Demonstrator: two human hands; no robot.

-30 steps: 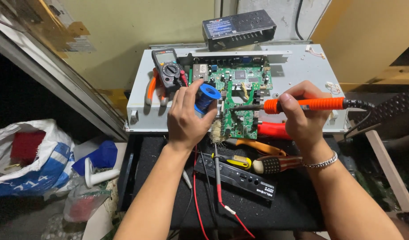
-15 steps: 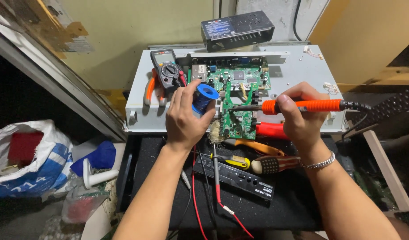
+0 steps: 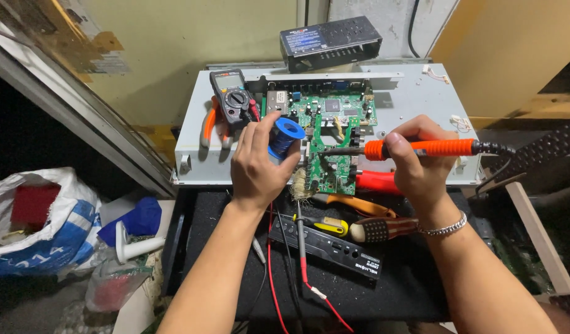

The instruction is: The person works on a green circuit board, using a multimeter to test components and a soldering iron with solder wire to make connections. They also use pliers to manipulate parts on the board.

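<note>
My left hand (image 3: pixel 257 164) grips a blue spool of solder wire (image 3: pixel 285 136) and holds it just left of a green circuit board (image 3: pixel 331 133). That board lies inside an open grey metal chassis (image 3: pixel 409 105). My right hand (image 3: pixel 415 164) is closed around the orange handle of a soldering iron (image 3: pixel 421 148), held level. Its dark metal tip (image 3: pixel 334 150) points left and rests over the middle of the board, close to the spool.
A multimeter (image 3: pixel 234 99) and orange-handled pliers (image 3: pixel 209 124) lie on the chassis's left side. A black box (image 3: pixel 331 42) stands behind. Screwdrivers (image 3: pixel 365 229), a black panel (image 3: pixel 325 247) and red and black leads (image 3: pixel 297 272) lie on the dark mat. Bags and clutter (image 3: pixel 43 222) sit at left.
Both hands stay over the board with almost no movement. The spool has shifted slightly, and the view has drifted a little.
</note>
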